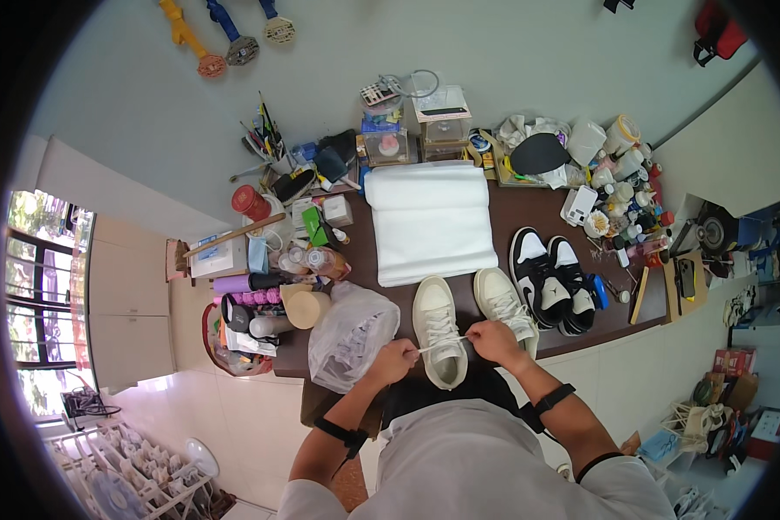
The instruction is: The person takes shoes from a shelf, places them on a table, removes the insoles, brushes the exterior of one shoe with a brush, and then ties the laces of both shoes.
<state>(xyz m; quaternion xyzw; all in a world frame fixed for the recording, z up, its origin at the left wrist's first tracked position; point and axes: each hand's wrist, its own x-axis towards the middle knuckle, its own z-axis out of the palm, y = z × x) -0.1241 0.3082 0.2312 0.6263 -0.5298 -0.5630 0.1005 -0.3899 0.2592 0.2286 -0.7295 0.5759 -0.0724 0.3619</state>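
Note:
Directly before me a cream low-top sneaker [435,305] stands on the dark brown table, its toe pointing away from me. My left hand [393,361] pinches one end of its white shoelace [443,344], left of the shoe's opening. On the other side, my right hand [494,340] grips the opposite lace end, so the lace stretches across the tongue. Part of the matching cream sneaker [496,292] is hidden behind my right hand. A folded white cloth [434,224] lies just beyond the toes.
Black-and-white sneakers [539,276] stand at the right, beside a blue lid [600,292]. A clear plastic bag [357,331] bulges near my left forearm. Many small bottles [624,195] crowd the far right corner. Brushes [294,187] and boxes [337,211] fill the left side.

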